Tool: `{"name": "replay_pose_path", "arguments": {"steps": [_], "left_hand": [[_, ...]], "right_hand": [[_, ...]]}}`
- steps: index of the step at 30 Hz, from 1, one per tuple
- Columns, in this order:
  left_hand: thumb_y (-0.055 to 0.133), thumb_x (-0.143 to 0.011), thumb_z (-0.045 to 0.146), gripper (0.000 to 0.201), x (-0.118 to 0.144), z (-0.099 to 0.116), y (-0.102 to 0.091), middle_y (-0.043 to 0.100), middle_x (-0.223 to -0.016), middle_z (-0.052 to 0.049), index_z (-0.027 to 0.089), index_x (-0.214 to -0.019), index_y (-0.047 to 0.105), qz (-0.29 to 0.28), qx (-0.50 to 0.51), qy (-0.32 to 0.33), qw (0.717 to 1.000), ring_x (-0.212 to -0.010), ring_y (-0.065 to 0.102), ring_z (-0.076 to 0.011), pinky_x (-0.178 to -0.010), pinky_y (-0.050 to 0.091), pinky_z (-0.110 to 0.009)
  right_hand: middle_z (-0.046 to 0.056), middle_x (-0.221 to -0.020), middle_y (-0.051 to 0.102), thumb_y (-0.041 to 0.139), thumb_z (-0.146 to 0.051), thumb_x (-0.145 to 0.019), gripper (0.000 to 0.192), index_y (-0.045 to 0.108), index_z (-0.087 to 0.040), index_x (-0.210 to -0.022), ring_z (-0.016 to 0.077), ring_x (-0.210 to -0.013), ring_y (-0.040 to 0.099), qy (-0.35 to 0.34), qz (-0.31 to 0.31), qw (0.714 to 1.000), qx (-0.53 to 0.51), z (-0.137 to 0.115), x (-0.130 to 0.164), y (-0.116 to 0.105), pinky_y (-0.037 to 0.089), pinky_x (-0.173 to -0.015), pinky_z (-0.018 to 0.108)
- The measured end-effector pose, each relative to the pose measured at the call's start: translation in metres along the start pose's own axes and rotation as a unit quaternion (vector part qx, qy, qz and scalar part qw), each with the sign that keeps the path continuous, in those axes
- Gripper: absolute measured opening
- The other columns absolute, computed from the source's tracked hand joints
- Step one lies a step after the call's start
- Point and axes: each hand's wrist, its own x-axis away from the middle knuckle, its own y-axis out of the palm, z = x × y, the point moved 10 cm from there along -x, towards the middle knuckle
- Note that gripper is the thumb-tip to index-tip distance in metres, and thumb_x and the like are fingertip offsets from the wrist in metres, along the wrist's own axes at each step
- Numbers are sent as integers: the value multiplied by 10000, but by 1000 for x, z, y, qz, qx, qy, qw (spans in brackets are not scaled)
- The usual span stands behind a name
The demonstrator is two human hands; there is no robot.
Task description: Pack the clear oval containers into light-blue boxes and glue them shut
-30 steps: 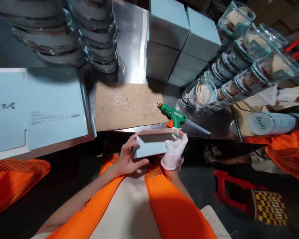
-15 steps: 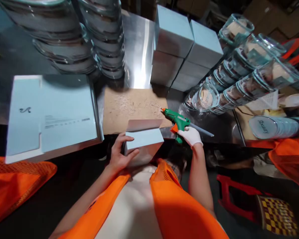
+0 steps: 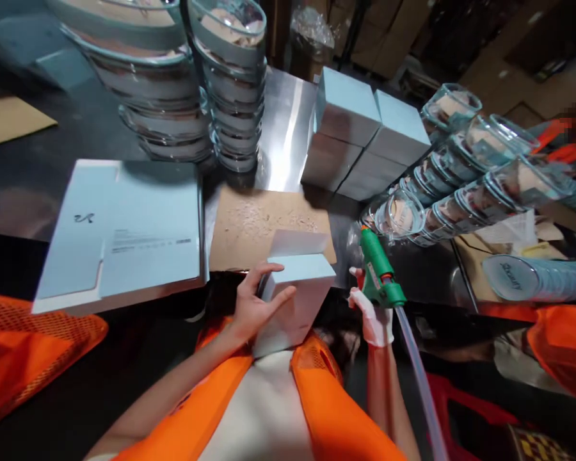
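My left hand (image 3: 256, 301) is closed round the left side of a light blue cardboard box (image 3: 297, 298), its thumb along the top edge. The box is tilted against my body at the table's front edge, one flap (image 3: 298, 243) standing up at its far side. In a white partial glove, my right hand (image 3: 372, 314) grips a green hot glue gun (image 3: 378, 266) to the right of the box. The gun's orange nozzle points away from me, and a long clear glue stick (image 3: 420, 378) trails from its back. A cardboard sheet (image 3: 249, 221) with dried glue bits lies beyond the box.
A pile of flat blue cartons (image 3: 148, 224) lies to the left. Tall stacks of clear cups (image 3: 237, 96) stand behind it. Several closed boxes (image 3: 348, 115) are stacked at the back, beside rows of clear containers (image 3: 465, 186). Orange-clad people sit on both sides; a red stool (image 3: 461, 403) is at right.
My right hand has lifted the glue gun and turned it, from nozzle pointing left to nozzle pointing away. The box in my left hand is tilted up slightly more. The whole view has shifted.
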Motion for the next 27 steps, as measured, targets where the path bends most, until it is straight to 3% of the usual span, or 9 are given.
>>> {"name": "replay_pose_path", "arguments": {"steps": [2,4,7,10,14,17,21,23,27], "left_hand": [[860,-906,438,305,-1,4,6,795,-1080,-46,242,-1119,764,-11,-17,3,1000,-1031,759,-225,-948,582,-325],[857,-907,441,306,0,7,10,801,-1086,-50,239,-1119,768,-14,-29,5,999,-1037,763,-229,-954,585,-331],[850,-913,440,312,2,10,14,805,-1089,-58,228,-1126,765,-14,-33,12,999,-1033,767,-229,-948,592,-332],[841,-922,434,307,5,13,17,806,-1102,-66,222,-1131,763,-14,-36,28,999,-1059,764,-232,-974,593,-343],[842,-929,433,293,10,16,15,813,-1083,-61,229,-1124,763,-6,-51,51,997,-1098,758,-241,-1005,587,-359],[851,-926,432,294,12,15,13,810,-1090,-59,233,-1124,762,-7,-55,51,997,-1122,754,-245,-1027,581,-369],[868,-914,446,319,12,13,6,790,-1080,-51,231,-1125,762,4,-38,42,998,-1055,753,-223,-978,585,-338],[878,-907,434,316,11,11,0,780,-1088,-44,235,-1124,762,11,-23,36,999,-1047,747,-212,-967,579,-319],[901,-888,386,321,10,3,-12,767,-1104,-24,256,-1144,758,18,-5,19,1000,-1078,728,-198,-1004,550,-296]], "right_hand": [[58,-945,817,860,-525,-774,506,814,-198,-1157,137,-559,583,24,5,999,27,8,15,-3,559,-562,326],[55,-805,781,854,-584,-794,472,818,-188,-1048,184,-585,637,6,-16,997,69,6,29,2,565,-558,338],[33,-734,724,846,-522,-829,316,768,-223,-897,210,-626,678,-145,-68,974,159,-27,48,28,568,-579,326],[14,-724,685,751,-412,-912,201,722,-229,-833,174,-595,647,-298,-85,920,240,-59,61,58,542,-581,290],[10,-719,672,680,-344,-946,167,691,-223,-831,158,-599,646,-366,-73,888,269,-73,62,74,524,-583,260],[6,-704,666,675,-363,-956,204,661,-229,-804,158,-595,648,-360,-57,887,285,-66,58,69,521,-577,259],[15,-695,685,709,-432,-932,256,650,-227,-790,173,-582,651,-312,-15,905,290,-45,47,44,538,-574,291],[33,-685,701,746,-482,-893,293,663,-226,-775,192,-593,664,-256,-5,932,259,-29,37,29,568,-593,320],[56,-659,728,848,-600,-726,410,710,-215,-747,210,-569,657,-68,26,989,127,14,13,1,589,-562,350]]}}
